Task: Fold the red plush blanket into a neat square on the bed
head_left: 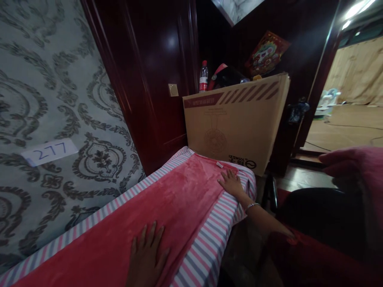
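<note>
A red plush blanket [119,231] lies folded in a long strip along a narrow bed, over a striped sheet [206,243] in white, pink and grey. My left hand [147,253] rests flat on the blanket near the bottom of the view, fingers spread. Farther off, my right hand [231,183] lies palm down on the blanket's far right corner, its fingers apart. A small white tag [220,164] sticks out from the blanket's far edge, just beyond those fingertips. Neither hand grips anything.
A large cardboard box [233,123] stands past the bed's far end, with a bottle [204,77] behind its top edge. Patterned wallpaper [66,99] borders the left. At right are a dark chair [323,215] and pink fabric [365,163], near an open doorway.
</note>
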{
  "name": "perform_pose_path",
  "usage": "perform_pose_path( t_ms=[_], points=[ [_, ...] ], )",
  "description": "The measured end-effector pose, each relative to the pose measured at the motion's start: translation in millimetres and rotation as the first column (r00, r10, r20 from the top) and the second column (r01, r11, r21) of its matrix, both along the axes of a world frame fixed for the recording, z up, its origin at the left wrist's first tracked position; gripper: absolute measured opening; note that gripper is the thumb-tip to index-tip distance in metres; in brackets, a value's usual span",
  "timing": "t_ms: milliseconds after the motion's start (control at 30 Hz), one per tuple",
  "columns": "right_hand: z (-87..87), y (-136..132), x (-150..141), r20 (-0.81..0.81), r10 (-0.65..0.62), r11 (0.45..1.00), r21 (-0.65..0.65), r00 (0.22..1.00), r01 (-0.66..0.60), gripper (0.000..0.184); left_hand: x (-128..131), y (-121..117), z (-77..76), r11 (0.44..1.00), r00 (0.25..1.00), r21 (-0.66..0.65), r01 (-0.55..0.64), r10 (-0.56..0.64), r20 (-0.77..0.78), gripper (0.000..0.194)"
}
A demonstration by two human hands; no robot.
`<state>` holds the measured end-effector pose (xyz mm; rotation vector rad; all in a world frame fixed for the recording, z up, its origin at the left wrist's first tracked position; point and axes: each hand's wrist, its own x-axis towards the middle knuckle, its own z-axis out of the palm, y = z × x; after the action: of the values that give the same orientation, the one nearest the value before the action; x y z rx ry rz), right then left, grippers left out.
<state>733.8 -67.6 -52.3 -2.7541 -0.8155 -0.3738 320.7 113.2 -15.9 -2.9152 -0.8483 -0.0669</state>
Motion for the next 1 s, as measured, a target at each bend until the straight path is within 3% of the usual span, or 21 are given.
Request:
perform_pose_path(
  t_ms=[200, 400, 733, 1000],
  points=[
    [9.3, -2.2, -7.1, 0.005, 0.013, 1.0, 0.025, 1.0, -0.013, 0.059, 3.1, 1.2, 0.8, 0.998, 0.999, 0.06, -0.005, 0.007, -0.033, 0.061],
    [13.9, -3.0, -11.1, -0.056, -0.052, 0.998, 0.016, 0.997, 0.053, 0.065, 2.1, 2.6, -0.3, 0.999, 1.0, 0.047, 0.014, -0.013, -0.013, 0.061],
    [0.8, 0.4, -1.0, -0.06, -0.075, 0.997, -0.019, 0.995, 0.074, 0.071, 2.8, -4.8, 6.4, 0.999, 0.996, 0.013, -0.045, 0.046, -0.08, 0.06],
    [-0.9, 1.4, -0.2, -0.041, -0.073, 0.997, -0.017, 0.996, 0.072, 0.07, 0.3, 0.2, -1.3, 0.999, 0.999, -0.003, -0.034, 0.033, -0.025, 0.06]
  ],
)
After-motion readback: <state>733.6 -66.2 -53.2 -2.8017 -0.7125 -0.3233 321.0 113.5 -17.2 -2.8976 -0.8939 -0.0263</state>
